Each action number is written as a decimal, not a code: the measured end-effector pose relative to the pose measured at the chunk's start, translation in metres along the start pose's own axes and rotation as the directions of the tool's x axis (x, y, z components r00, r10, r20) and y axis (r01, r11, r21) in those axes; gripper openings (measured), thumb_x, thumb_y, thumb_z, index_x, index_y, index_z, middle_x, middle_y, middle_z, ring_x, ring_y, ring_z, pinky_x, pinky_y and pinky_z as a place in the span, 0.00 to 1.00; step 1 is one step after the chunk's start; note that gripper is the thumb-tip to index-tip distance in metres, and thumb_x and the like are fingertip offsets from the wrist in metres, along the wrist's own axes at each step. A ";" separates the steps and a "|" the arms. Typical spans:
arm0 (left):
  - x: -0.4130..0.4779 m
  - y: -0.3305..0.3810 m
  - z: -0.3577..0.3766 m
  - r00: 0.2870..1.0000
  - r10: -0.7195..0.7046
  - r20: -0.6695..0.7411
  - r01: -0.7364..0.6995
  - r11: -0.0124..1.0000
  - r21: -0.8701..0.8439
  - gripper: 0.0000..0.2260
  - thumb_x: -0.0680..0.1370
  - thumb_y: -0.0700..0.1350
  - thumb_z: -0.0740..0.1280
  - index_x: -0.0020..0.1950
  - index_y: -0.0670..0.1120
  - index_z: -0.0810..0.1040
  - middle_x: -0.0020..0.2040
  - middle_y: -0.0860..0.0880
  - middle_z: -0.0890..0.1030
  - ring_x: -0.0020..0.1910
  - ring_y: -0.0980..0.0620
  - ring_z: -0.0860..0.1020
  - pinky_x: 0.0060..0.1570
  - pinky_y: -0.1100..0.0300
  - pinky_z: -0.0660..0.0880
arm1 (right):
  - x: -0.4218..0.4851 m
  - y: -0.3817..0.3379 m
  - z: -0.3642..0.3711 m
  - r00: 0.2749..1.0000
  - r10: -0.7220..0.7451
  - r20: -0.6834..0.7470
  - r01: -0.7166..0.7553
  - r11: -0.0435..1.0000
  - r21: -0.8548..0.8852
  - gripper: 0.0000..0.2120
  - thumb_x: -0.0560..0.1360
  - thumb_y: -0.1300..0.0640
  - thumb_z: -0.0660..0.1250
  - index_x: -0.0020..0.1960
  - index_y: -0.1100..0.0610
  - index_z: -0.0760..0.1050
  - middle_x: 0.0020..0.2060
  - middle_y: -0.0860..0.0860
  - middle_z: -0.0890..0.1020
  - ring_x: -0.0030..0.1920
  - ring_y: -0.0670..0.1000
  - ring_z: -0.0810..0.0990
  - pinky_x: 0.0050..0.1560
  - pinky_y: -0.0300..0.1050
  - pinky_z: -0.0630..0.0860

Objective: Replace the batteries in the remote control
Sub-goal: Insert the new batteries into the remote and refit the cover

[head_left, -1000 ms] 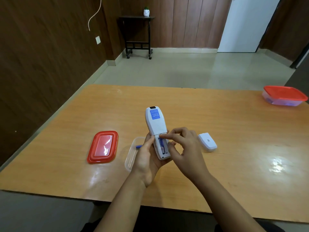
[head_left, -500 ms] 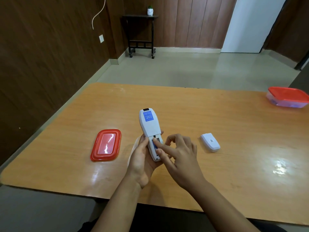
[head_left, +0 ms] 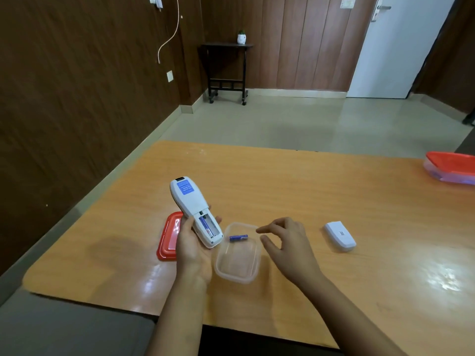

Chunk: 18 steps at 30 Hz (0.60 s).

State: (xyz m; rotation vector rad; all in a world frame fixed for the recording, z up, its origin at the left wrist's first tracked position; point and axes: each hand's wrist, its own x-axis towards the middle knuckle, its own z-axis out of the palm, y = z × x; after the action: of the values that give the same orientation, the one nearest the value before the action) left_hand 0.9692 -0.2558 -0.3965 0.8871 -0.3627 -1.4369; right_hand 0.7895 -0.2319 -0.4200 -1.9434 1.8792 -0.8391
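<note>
My left hand (head_left: 194, 249) holds a white remote control (head_left: 192, 207) back side up, tilted away from me. Its battery bay is uncovered, with one blue battery (head_left: 205, 225) in the left slot and the right slot bare. A second blue battery (head_left: 238, 237) lies in a clear plastic container (head_left: 237, 263) on the table, just right of the remote. My right hand (head_left: 286, 244) hovers beside the container's right rim, fingers apart and holding nothing. The remote's white battery cover (head_left: 339, 235) lies on the table further right.
A red lid (head_left: 170, 237) lies on the wooden table (head_left: 308, 196) behind my left hand. A clear box with a red lid (head_left: 451, 168) stands at the table's far right edge. Beyond the table are floor, a small black stand and a door.
My right hand has left the remote's battery bay and moved right, next to the container. My left hand has carried the remote leftward, uncovering the container and the battery in it.
</note>
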 end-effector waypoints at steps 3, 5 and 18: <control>0.003 0.000 0.003 0.999 0.031 -0.023 -0.031 1.000 0.004 0.17 0.81 0.45 0.53 0.68 0.48 0.71 0.52 0.50 0.81 0.49 0.47 0.79 0.47 0.54 0.73 | 0.017 -0.018 0.018 0.993 -0.058 0.105 0.081 0.971 -0.227 0.14 0.77 0.47 0.61 0.61 0.43 0.77 0.64 0.47 0.71 0.67 0.51 0.63 0.62 0.46 0.63; 0.005 -0.002 0.003 1.000 0.020 -0.022 -0.020 1.000 0.023 0.18 0.81 0.46 0.53 0.68 0.48 0.72 0.56 0.49 0.80 0.48 0.48 0.80 0.49 0.53 0.73 | 0.026 -0.027 0.029 0.985 -0.062 0.162 0.107 0.953 -0.285 0.16 0.77 0.49 0.60 0.63 0.44 0.75 0.68 0.48 0.68 0.70 0.53 0.60 0.65 0.48 0.61; -0.004 -0.009 0.011 1.000 0.021 0.013 -0.021 0.998 0.054 0.13 0.81 0.45 0.54 0.57 0.54 0.77 0.51 0.51 0.82 0.48 0.49 0.81 0.61 0.45 0.70 | 0.008 -0.033 -0.002 0.999 -0.054 0.001 0.053 0.979 0.197 0.03 0.72 0.51 0.71 0.46 0.46 0.81 0.51 0.43 0.80 0.52 0.42 0.76 0.51 0.42 0.74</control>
State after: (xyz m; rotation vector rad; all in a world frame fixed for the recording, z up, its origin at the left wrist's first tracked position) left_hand 0.9546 -0.2547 -0.3945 0.9151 -0.4208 -1.4197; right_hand 0.8141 -0.2367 -0.3971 -1.8798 1.6762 -0.9934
